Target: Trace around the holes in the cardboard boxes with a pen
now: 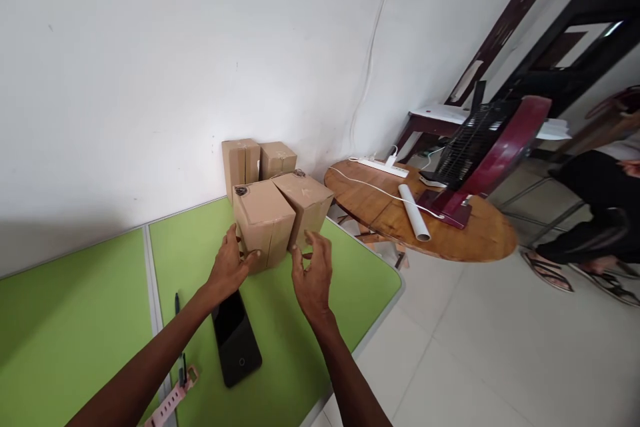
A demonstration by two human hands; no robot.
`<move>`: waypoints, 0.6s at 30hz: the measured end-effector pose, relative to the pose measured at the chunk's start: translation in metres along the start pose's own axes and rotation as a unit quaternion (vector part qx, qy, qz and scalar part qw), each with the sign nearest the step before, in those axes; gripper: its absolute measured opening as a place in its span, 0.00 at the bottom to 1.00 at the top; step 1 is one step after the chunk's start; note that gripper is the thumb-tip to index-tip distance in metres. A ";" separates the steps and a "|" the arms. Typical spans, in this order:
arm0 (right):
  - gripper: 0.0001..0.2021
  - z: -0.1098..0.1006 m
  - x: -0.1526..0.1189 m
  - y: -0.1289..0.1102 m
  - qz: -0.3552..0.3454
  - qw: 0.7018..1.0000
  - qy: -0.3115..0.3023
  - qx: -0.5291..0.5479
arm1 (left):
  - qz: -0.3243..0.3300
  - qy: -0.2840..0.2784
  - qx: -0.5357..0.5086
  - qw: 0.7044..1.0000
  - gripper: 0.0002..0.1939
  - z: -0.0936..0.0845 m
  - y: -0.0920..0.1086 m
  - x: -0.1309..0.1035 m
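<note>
Two brown cardboard boxes stand side by side on a green folding table. My left hand is at the lower left corner of the left front box, with its fingers along the side and the thumb on the front face. My right hand is just in front of the right front box, fingers bent and apart from the thumb, nothing between them. Behind these, against the wall, are a taller box and another box, partly hidden.
A black phone lies below my left hand, near a pen and a pink watch strap. To the right, a wooden oval table bears a red fan, a white tube and a power strip. A person's legs show at far right.
</note>
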State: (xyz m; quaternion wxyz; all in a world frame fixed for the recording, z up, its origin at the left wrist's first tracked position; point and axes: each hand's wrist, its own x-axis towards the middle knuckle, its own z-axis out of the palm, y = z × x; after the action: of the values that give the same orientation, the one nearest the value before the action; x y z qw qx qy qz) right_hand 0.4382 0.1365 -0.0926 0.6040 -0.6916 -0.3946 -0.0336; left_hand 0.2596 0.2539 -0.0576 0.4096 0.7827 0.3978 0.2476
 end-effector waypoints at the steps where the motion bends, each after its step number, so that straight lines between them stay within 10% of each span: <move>1: 0.24 -0.003 0.005 0.004 0.001 0.999 0.030 -0.016 | -0.005 0.006 0.003 1.000 0.51 0.003 -0.001 0.005; 12: 0.38 0.004 0.009 0.030 0.021 0.995 0.063 -0.068 | -0.026 0.050 0.025 0.998 0.22 0.023 -0.017 0.070; 18: 0.30 -0.001 -0.032 0.006 0.028 0.997 0.033 -0.062 | -0.045 0.000 -0.007 0.999 0.25 -0.004 -0.004 0.041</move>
State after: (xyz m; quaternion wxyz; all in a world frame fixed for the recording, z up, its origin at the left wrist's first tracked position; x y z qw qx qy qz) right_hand 0.4203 0.1199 -0.1141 0.5736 -0.7368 -0.3522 -0.0639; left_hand 0.2780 0.2908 -0.0568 0.4258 0.7614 0.4308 0.2313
